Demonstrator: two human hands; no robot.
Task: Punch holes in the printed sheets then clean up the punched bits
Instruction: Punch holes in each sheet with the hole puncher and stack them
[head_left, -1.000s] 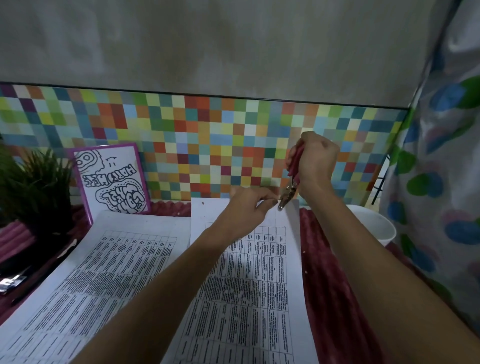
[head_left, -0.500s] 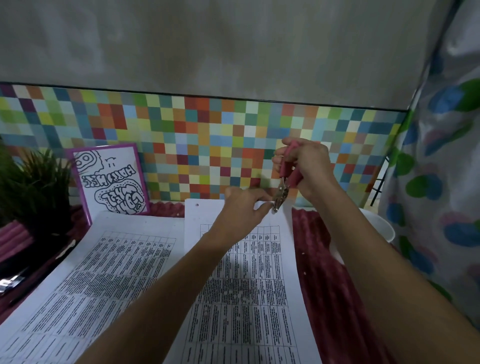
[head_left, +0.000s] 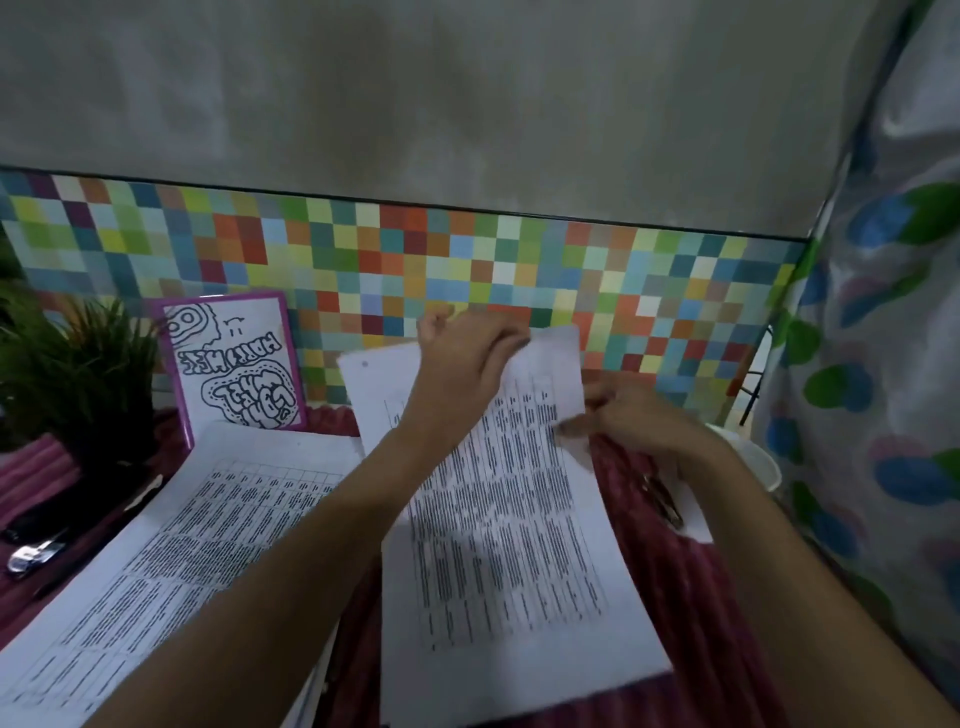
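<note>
Left hand (head_left: 462, 364) pinches far edge of printed sheet (head_left: 509, 545), which is lifted, long axis near–far. Right hand (head_left: 636, 415) at sheet's right edge, grip blurred, cannot tell. Punch (head_left: 662, 501) lies right, nearest right hand.

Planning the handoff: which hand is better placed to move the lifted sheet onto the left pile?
Left, probably. The left hand grips the lifted sheet at its top edge, on the side of the pile. The right hand is at the sheet's right edge, farther from it; its grip is blurred.
</note>
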